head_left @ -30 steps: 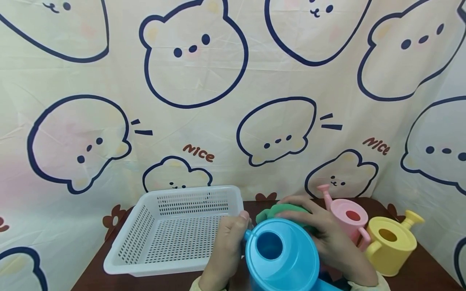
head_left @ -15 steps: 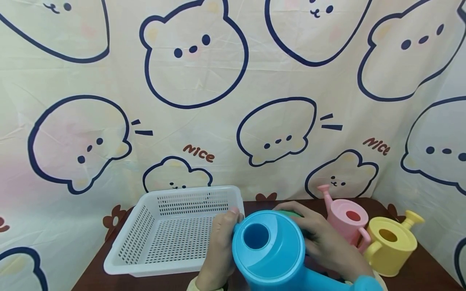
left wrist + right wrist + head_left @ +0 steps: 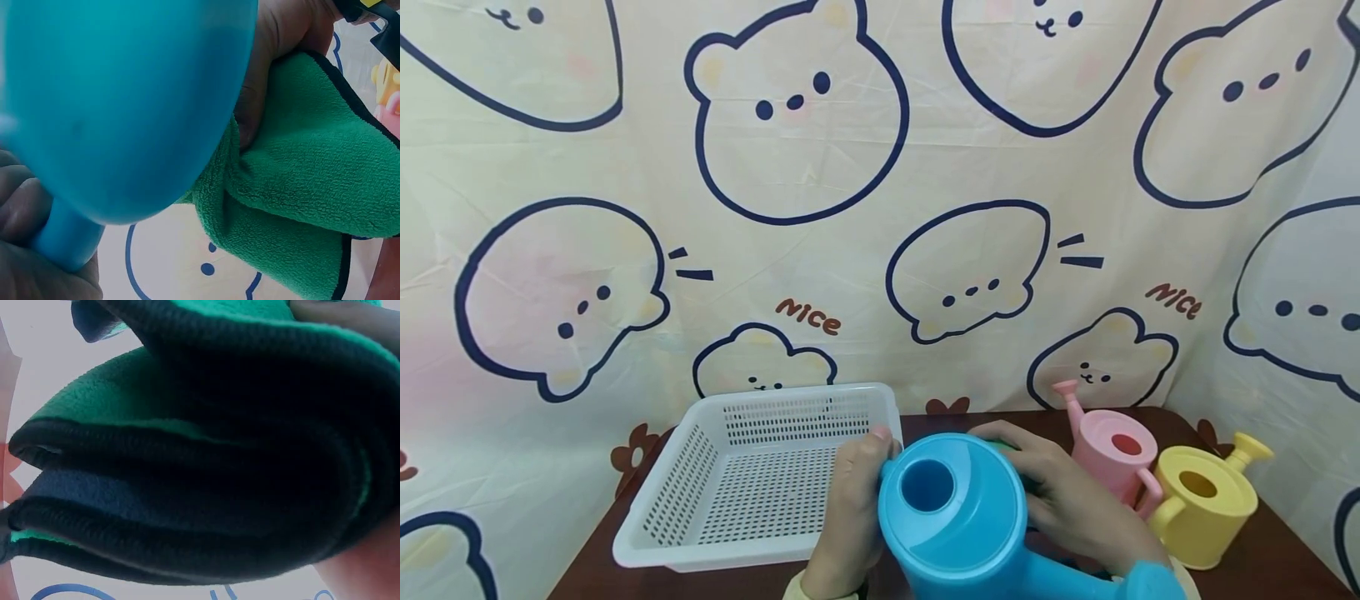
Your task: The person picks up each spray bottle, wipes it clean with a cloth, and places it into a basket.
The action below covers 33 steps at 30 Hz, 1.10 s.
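Observation:
A blue watering can [image 3: 955,533] is held in front of the person, its round filling hole facing up and its spout toward the lower right. The left hand [image 3: 852,512] grips its handle; in the left wrist view, curled fingers [image 3: 25,209] wrap that blue handle. Behind the can's right side, the right hand [image 3: 1067,487] holds a green cloth [image 3: 312,156] with dark edging against the can. Folds of this cloth [image 3: 94,394] hang loose and fill the right wrist view. From the head, nearly all the cloth is hidden by the can and hand.
A white perforated basket [image 3: 640,533] stands on the dark brown table [image 3: 587,575] at the left. To the right are a pink watering can [image 3: 1108,467] and a yellow watering can [image 3: 1213,521], close together. A printed curtain [image 3: 850,250] hangs behind the table.
The blue watering can has shifted left and turned, bringing its spout into view at lower right. The green cloth has gone mostly behind it. In the last half second almost nothing moved.

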### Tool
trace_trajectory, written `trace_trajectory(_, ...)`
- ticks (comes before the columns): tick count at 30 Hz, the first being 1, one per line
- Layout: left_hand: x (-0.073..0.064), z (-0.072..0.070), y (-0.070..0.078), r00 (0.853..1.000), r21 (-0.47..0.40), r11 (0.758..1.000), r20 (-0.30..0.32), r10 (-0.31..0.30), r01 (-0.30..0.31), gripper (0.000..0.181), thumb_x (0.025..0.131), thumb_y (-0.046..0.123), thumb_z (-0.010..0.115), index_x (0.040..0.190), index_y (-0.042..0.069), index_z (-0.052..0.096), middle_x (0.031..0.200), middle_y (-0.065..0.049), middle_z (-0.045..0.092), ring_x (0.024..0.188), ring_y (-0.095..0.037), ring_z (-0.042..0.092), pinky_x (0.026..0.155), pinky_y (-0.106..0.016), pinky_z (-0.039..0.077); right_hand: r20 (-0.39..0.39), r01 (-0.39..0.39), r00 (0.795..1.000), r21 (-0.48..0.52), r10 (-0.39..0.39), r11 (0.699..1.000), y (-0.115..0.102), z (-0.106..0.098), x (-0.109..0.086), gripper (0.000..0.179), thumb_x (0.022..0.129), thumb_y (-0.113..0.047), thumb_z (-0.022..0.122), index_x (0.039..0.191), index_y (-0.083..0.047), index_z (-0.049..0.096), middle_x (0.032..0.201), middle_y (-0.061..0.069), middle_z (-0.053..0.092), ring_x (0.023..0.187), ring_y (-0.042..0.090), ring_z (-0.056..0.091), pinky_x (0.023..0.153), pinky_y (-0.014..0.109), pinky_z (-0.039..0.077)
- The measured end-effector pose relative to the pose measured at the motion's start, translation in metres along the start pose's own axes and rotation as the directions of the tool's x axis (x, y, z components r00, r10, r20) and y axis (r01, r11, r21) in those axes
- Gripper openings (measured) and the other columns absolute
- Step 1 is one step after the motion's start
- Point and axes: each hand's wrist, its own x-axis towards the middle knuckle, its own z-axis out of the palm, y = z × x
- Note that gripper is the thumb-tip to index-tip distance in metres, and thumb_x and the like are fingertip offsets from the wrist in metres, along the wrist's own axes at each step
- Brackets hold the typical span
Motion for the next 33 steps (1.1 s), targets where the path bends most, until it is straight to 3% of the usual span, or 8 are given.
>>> trace_trajectory(8,0.001,0.004,-0.003,0.996,0.004,1.0,0.092,-0.004,0.004,0.061,0.113,0.021,0.033,0.06,-0.007,0.04,0.053,-0.021,0.036,0.041,-0.013,0.041,0.043,-0.017,0.031,-0.037,0.17,0.985,0.082,-0.167,0.982,0.005,0.003,0.002,0.045,0.09,-0.013,0.083,0.132,-0.023,0.072,0.133,0.003,0.067,0.117,0.011,0.069,0.095,0.032,0.061)
trace_trajectory(15,0.001,0.013,-0.007,0.99,0.024,0.999,0.136,-0.043,0.04,0.067,0.114,0.025,0.033,0.062,-0.012,0.052,0.057,-0.029,0.049,0.048,-0.01,0.057,0.049,-0.016,0.042,-0.017,0.105,0.994,0.312,-0.105,0.944,0.004,0.002,0.001,0.049,0.09,-0.008,0.081,0.135,-0.019,0.068,0.136,0.002,0.064,0.12,0.017,0.069,0.096,0.035,0.06)
trace_trajectory(19,0.0,0.015,-0.008,0.983,0.038,0.998,0.176,-0.051,0.045,0.066,0.114,0.023,0.032,0.06,-0.011,0.052,0.056,-0.029,0.047,0.047,-0.008,0.055,0.047,-0.017,0.039,-0.034,0.158,0.987,0.313,-0.155,0.936,0.005,0.0,-0.002,0.055,0.085,-0.005,0.083,0.137,-0.018,0.067,0.141,0.002,0.062,0.124,0.019,0.067,0.097,0.038,0.06)
trace_trajectory(24,0.0,0.017,-0.009,0.976,0.074,0.996,0.21,-0.054,0.039,0.064,0.113,0.022,0.033,0.058,-0.008,0.047,0.052,-0.025,0.041,0.042,-0.009,0.042,0.042,-0.02,0.032,-0.068,0.236,0.972,0.258,-0.226,0.937,0.005,0.0,-0.003,0.061,0.083,-0.001,0.085,0.138,-0.019,0.066,0.144,0.003,0.06,0.129,0.017,0.063,0.098,0.038,0.059)
trace_trajectory(33,-0.001,0.022,-0.01,0.972,0.076,0.996,0.224,-0.068,0.052,0.064,0.113,0.018,0.031,0.061,-0.011,0.053,0.058,-0.033,0.05,0.056,0.001,0.054,0.052,-0.016,0.042,-0.141,0.295,0.953,0.229,-0.268,0.928,0.004,-0.002,-0.005,0.061,0.086,0.01,0.076,0.138,-0.021,0.067,0.146,0.003,0.06,0.132,0.017,0.06,0.099,0.037,0.058)
